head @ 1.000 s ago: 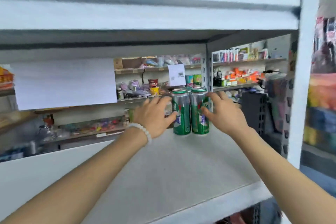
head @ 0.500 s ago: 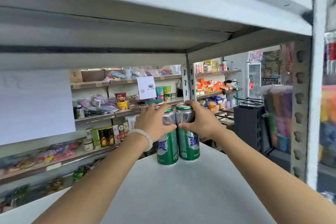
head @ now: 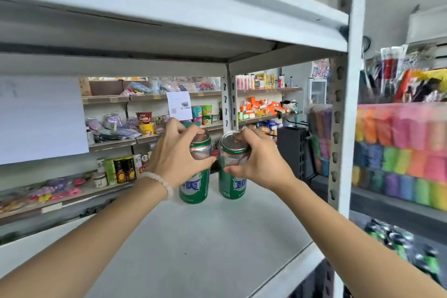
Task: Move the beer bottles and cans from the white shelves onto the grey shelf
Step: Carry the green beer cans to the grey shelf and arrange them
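- While my left hand (head: 177,156) is wrapped round the top of the left can (head: 194,172) and my right hand (head: 257,164) grasps the right can (head: 232,167) the same way, I judge the step in hand to be lifting both off the white shelf (head: 205,244).
- Both cans stand upright toward the back of that shelf, just beside each other with a narrow gap between.
- To do this well I would raise them straight up and level, keep them apart so they don't knock, then draw them toward me under the shelf board above (head: 169,7).
- My grip sits high on each can, so I would go slowly; a swing at the bottom seems the likely trouble.
- My fingers hide the can shoulders and part of the lids, so I cannot tell whether the bases have left the shelf.
- Behind the cans, the far shop shelves (head: 150,138) are cluttered and blurred.
- No grey shelf that I can name for certain shows from here, nor any bottles.
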